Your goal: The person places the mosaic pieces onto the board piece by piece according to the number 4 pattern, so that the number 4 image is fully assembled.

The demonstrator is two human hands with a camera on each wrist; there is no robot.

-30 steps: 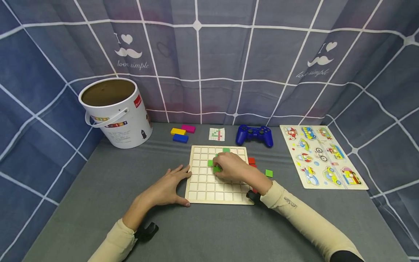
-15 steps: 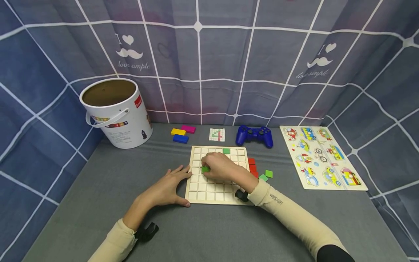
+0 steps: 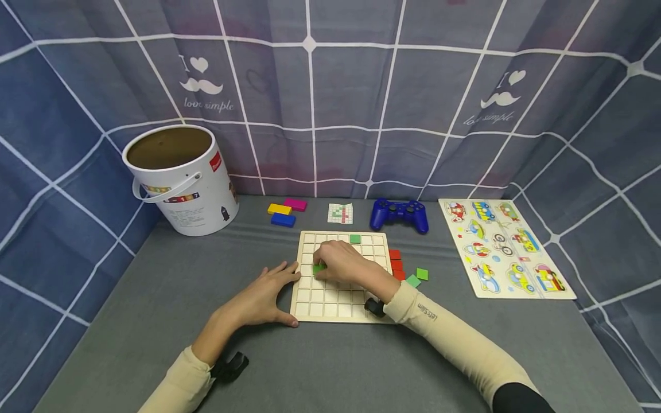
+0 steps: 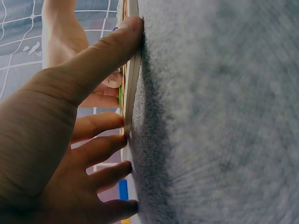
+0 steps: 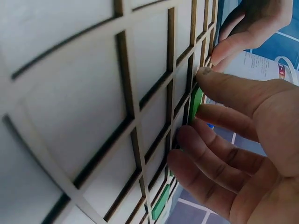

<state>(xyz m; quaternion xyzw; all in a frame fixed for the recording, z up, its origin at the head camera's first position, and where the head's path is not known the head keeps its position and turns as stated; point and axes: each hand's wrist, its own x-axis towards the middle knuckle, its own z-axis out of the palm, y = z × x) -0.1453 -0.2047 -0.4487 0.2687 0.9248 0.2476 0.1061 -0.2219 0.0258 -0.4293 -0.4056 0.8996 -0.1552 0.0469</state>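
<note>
Touching the left edge of the grid board (image 3: pixel 330 310), the left hand (image 3: pixel 265 293) lies with fingers spread, thumb at the near corner. The board rests on the gray cloth (image 3: pixel 310 367) at the center of the work area. Fault: board shift. Likely cause: light fingertip contact, insufficient against a sideways push.

To the right, over the board's left-hand columns, the right hand (image 3: pixel 343 265) pinches a green tile (image 3: pixel 317 268) between thumb and index finger. Fault: tile jams or enters the wrong cell. Likely cause: tile tilted or out of line with the raised dividers. Farther right, red tiles (image 3: pixel 396 265) sit by the board's right edge, with two loose green tiles (image 3: pixel 418 277) just beyond. Fault: tiles scatter. Likely cause: the right sleeve (image 3: pixel 413 304) dragging low across them.

Limits of view, left to right:
- Left hand: the head view does not show how firmly the fingertips bear on the board; the left wrist view shows the board only edge-on.
- Pinched tile: partly covered by fingers; whether it is fully seated cannot be told.
- Cells beneath the right hand: hidden in the head view.
- Pattern card (image 3: pixel 340 214): colored squares visible, too small to read reliably.
- Red tiles: the wrist and sleeve obstruct the near portion of the board's right edge, so the count is uncertain.
</note>
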